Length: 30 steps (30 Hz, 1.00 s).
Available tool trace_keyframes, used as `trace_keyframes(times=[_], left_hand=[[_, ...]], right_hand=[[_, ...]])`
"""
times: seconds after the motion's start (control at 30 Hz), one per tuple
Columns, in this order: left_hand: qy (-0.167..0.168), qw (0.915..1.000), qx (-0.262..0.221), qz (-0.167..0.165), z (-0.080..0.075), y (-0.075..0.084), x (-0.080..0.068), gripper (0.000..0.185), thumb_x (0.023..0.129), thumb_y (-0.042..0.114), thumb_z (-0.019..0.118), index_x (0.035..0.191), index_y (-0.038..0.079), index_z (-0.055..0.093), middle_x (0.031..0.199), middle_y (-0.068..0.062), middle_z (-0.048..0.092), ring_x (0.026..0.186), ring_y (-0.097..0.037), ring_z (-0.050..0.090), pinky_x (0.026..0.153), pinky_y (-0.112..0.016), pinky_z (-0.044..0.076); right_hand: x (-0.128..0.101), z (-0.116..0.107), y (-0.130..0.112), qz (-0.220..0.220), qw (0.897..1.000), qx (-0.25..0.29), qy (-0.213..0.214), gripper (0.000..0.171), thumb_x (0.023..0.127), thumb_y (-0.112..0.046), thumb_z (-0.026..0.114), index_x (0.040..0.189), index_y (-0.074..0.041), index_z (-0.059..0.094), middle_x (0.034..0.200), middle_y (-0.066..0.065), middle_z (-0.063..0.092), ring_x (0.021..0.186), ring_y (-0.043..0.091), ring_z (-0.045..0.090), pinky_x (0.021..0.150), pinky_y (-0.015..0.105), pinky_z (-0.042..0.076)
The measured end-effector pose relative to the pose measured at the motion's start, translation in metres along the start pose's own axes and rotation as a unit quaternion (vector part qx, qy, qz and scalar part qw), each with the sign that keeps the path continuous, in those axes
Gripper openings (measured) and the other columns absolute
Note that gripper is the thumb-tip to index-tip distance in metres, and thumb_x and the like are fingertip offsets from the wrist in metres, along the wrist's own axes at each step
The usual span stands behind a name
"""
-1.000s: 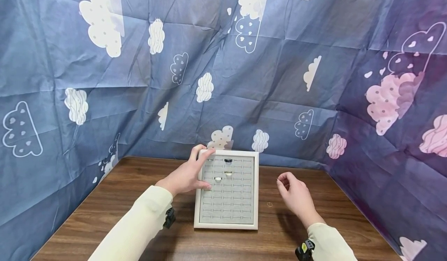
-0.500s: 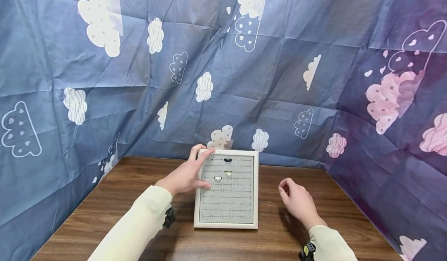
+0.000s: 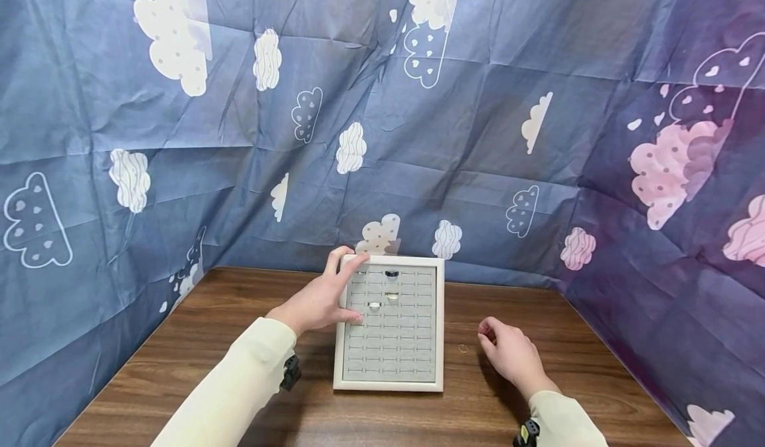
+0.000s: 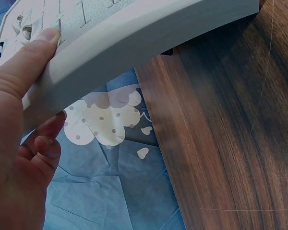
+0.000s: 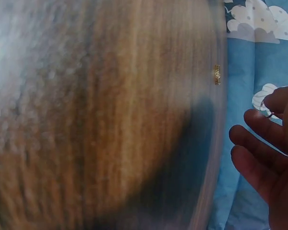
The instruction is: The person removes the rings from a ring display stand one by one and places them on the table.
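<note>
My left hand grips the left edge of a ring display tray, white-framed with grey slotted padding, which leans upright on the table. In the left wrist view the thumb presses the front of the tray while the other fingers curl behind it. A dark ring, a gold-toned ring and a silver ring sit in the slots. Right of the tray, my right hand hovers over the table, thumb and forefinger pinching a thin ring. Another ring, gold, lies on the table between tray and right hand.
The brown wooden table ends at the back against a blue cloth printed with clouds. That cloth also rises along both sides. A black camera is worn on the left wrist.
My right hand has come slightly down and nearer in the head view, with its fingertips still together. The left hand and the tray have stayed in place.
</note>
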<state>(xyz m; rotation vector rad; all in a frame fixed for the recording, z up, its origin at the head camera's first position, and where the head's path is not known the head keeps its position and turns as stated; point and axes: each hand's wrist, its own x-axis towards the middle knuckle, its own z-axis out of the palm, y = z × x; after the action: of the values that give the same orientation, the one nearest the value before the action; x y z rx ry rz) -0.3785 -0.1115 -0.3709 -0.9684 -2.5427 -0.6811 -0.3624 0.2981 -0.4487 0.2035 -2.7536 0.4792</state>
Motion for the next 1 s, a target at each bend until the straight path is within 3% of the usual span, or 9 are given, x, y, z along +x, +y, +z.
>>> trace_keyframes(times=[1.0], left_hand=[[0.007, 0.9998, -0.008, 0.016, 0.000, 0.000, -0.001, 0.116, 0.079, 0.027, 0.098, 0.169, 0.020, 0.025, 0.161, -0.017, 0.020, 0.087, -0.017, 0.065, 0.086, -0.037, 0.060]], right_hand=[[0.005, 0.011, 0.007, 0.016, 0.995, -0.040, -0.087, 0.011, 0.094, -0.013, 0.079, 0.091, -0.019, 0.071, 0.084, -0.003, 0.068, 0.077, 0.017, 0.061, 0.067, 0.045, 0.051]])
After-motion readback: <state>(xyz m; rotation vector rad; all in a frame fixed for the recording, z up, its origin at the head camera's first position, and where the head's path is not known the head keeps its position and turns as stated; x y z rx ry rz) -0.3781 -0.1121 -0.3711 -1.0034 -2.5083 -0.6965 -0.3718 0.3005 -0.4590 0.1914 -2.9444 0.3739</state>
